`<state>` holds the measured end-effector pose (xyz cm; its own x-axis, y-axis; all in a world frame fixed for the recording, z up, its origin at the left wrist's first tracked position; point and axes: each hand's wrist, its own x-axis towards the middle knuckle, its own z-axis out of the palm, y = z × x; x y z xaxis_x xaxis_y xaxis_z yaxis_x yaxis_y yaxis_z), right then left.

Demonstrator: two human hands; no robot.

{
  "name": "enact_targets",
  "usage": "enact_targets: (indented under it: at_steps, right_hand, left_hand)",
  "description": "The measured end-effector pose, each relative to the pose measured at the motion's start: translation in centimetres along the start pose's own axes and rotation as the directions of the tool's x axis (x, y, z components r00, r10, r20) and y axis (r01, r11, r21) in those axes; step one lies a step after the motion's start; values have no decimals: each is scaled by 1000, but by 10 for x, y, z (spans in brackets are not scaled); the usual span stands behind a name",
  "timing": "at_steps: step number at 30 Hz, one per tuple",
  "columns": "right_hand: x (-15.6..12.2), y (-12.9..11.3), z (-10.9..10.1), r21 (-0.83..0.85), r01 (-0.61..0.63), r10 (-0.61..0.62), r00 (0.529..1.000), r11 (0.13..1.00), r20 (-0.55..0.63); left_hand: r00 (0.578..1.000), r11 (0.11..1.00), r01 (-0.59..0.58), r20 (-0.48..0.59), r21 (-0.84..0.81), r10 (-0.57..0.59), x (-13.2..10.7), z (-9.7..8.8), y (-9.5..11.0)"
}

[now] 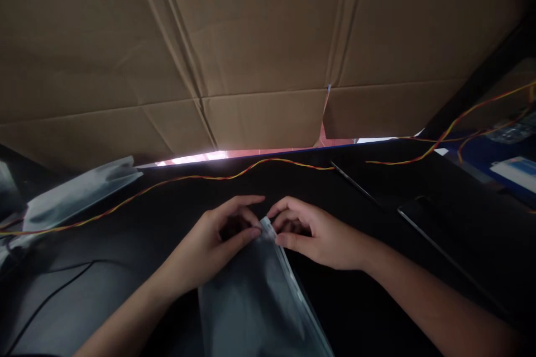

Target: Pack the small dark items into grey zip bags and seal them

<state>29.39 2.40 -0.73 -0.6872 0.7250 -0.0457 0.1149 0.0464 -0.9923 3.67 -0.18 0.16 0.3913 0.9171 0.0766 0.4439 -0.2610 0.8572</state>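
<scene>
A translucent zip bag (pixel 255 295) hangs or lies in front of me on the dark surface, its zip edge running down the right side from a top corner. My left hand (pixel 221 240) pinches the bag near that corner between thumb and fingers, with the index finger stretched out beyond it. On the other side, my right hand (pixel 307 234) has its curled fingers and thumb at the zip edge, close to the white slider end. Whether anything is inside the bag cannot be made out.
Another plastic bag (pixel 84 192) lies at the far left. A red-yellow twisted wire (pixel 188 177) crosses the back of the black table (pixel 201 195). Two dark, flat devices, one a phone-like slab (pixel 444 245), lie at the right. A cardboard sheet (pixel 259 39) stands behind.
</scene>
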Motion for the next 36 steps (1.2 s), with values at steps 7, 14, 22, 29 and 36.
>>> enact_targets:
  at_steps: [7,14,22,29,36]
  right_hand:
    - [-6,-1,-5,129,-80,52,977,988,208]
    - [-7,4,8,55,-72,57,970,996,238]
    - [-3,-1,2,41,-157,149,977,987,155]
    - [2,-1,15,47,-102,103,994,994,-31]
    - [0,-5,18,-31,-77,74,992,997,-104]
  left_hand:
    - [999,978,-7,32,-209,14,-3,-3,8]
    - [999,967,0,49,-256,13,-2,-1,11]
    - [999,993,21,43,-120,-16,-3,4,19]
    - [999,998,-22,29,-62,24,-6,8,20]
    - [997,998,-66,-47,-19,66,-5,9,20]
